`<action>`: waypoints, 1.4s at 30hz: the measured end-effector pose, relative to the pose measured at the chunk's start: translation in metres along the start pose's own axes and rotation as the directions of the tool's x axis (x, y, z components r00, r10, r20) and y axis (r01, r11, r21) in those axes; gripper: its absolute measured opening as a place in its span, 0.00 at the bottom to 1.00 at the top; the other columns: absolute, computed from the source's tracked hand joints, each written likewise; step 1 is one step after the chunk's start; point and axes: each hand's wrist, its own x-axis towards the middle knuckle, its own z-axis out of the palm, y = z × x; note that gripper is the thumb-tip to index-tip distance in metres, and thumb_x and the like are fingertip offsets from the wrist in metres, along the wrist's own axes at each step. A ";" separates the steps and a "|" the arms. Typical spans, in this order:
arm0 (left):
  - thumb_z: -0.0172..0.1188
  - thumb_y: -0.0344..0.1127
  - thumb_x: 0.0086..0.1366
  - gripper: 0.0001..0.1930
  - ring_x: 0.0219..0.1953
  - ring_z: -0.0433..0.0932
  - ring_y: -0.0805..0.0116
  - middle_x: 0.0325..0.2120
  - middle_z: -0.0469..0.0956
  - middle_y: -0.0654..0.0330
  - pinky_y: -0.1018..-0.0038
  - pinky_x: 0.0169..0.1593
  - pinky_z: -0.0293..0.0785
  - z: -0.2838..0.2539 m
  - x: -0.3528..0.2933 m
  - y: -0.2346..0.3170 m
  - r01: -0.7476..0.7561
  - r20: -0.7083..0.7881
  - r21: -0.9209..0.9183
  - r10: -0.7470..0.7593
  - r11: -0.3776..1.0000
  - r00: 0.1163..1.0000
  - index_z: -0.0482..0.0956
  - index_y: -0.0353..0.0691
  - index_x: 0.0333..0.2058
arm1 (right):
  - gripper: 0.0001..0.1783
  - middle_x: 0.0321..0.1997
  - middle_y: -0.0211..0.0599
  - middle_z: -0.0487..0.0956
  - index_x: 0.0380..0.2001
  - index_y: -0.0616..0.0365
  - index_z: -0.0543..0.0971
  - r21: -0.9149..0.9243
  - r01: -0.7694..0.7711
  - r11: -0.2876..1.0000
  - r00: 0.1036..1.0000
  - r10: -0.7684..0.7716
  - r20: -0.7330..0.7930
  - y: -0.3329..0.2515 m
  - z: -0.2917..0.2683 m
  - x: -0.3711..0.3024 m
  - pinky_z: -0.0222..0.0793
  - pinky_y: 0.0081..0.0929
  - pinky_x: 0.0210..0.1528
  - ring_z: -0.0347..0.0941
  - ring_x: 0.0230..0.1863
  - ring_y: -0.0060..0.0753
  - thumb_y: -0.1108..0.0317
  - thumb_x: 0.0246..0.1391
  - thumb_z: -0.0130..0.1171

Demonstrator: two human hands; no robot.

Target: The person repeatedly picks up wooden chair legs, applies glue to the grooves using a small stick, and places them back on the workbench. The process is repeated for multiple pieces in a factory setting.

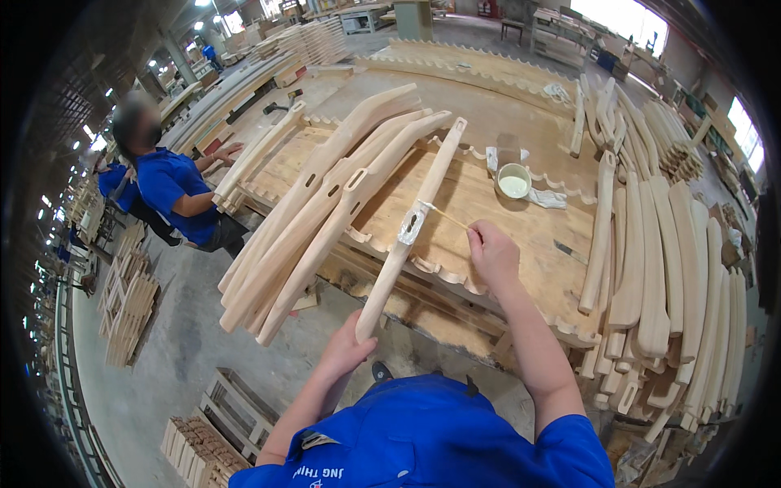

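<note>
My left hand (348, 348) is closed round the near end of a pale wooden chair leg (384, 281), which slants away from me across the workbench (521, 252). Between the fingers of my right hand (494, 256) is a thin glue brush (450, 218). Its tip touches the leg beside an oblong slot, and white glue (411, 226) is smeared around that slot. Beyond my right hand stands a round tub (513, 181) of whitish glue, with a crumpled white cloth (547, 198) against it. Left of my leg lies a stack of similar slotted legs (325, 191).
Many curved wooden pieces (651, 260) are piled along the right side. A flat blade tool (569, 251) lies on the bench, whose wooden strips have scalloped edges. At the left, a person in a blue shirt (167, 183) rests a hand near other wooden parts. Slatted frames (130, 301) stand on the floor.
</note>
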 end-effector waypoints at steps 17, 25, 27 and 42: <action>0.56 0.38 0.54 0.33 0.25 0.80 0.58 0.29 0.78 0.45 0.65 0.34 0.75 -0.003 0.002 -0.002 -0.006 0.021 0.041 0.006 0.999 1.000 0.58 0.38 0.59 | 0.04 0.24 0.31 0.80 0.21 0.51 0.82 -0.344 0.928 0.146 0.369 -0.495 0.787 -0.151 -0.029 0.080 0.67 0.32 0.26 0.78 0.29 0.32 0.67 0.42 0.59; 0.53 0.36 0.53 0.35 0.32 0.80 0.46 0.32 0.77 0.38 0.60 0.39 0.75 0.012 0.002 -0.007 0.001 -0.038 0.022 0.000 1.000 0.999 0.56 0.37 0.60 | 0.04 0.25 0.31 0.81 0.23 0.51 0.83 -0.494 0.824 0.278 0.567 -0.378 0.732 -0.146 -0.019 0.093 0.70 0.33 0.29 0.79 0.31 0.35 0.67 0.43 0.60; 0.54 0.36 0.53 0.35 0.35 0.79 0.44 0.33 0.77 0.37 0.59 0.42 0.74 0.011 0.000 0.002 0.047 -0.007 0.035 -0.047 0.998 0.999 0.56 0.37 0.60 | 0.05 0.25 0.30 0.81 0.24 0.51 0.83 -0.532 0.798 0.283 0.602 -0.329 0.728 -0.141 -0.019 0.092 0.70 0.34 0.30 0.79 0.32 0.35 0.67 0.43 0.60; 0.57 0.38 0.51 0.36 0.36 0.78 0.41 0.34 0.77 0.37 0.57 0.42 0.73 -0.001 -0.002 -0.012 -0.100 -0.124 0.317 0.145 0.943 0.982 0.59 0.41 0.60 | 0.07 0.27 0.41 0.80 0.25 0.56 0.81 -0.407 0.732 0.546 0.597 -0.228 0.769 -0.138 -0.073 0.106 0.72 0.38 0.35 0.78 0.32 0.42 0.67 0.45 0.56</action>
